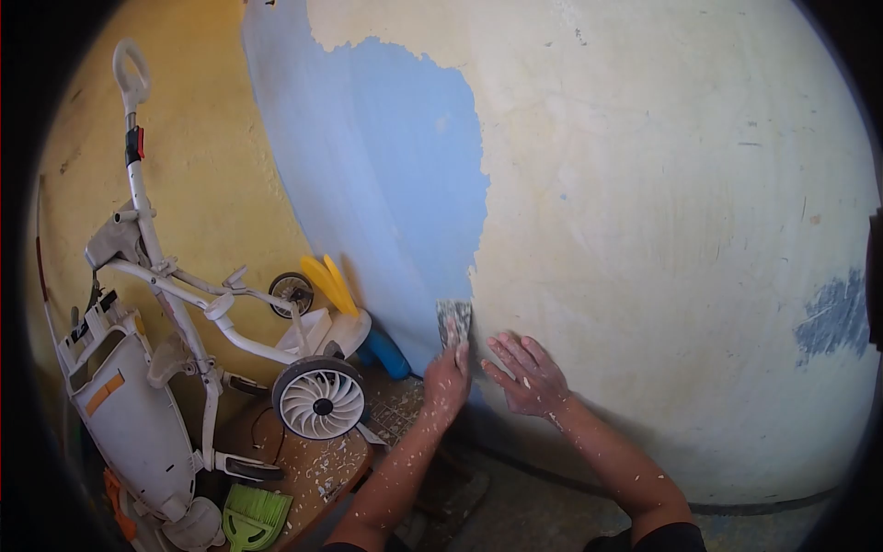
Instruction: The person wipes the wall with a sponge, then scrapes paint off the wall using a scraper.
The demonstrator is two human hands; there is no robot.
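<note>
My left hand [447, 379] is closed around a paint scraper [453, 320], its broad, paint-specked blade pointing up against the wall. The blade sits at the lower border between the bare blue patch [423, 156] and the cream paint [635, 212]. To the right, my right hand [532, 375] lies on the cream paint with its fingers spread, holding nothing. Pale paint flecks dot both hands and forearms. The scraper's handle is mostly hidden in my left hand.
At left, a white wheeled frame [221, 308] stands on a brown tabletop [322, 474] strewn with paint chips. A green brush head [256, 517], a blue bottle-like object [384, 355] and yellow pieces [329, 283] are nearby. A dark grey patch [832, 317] marks the wall's right side.
</note>
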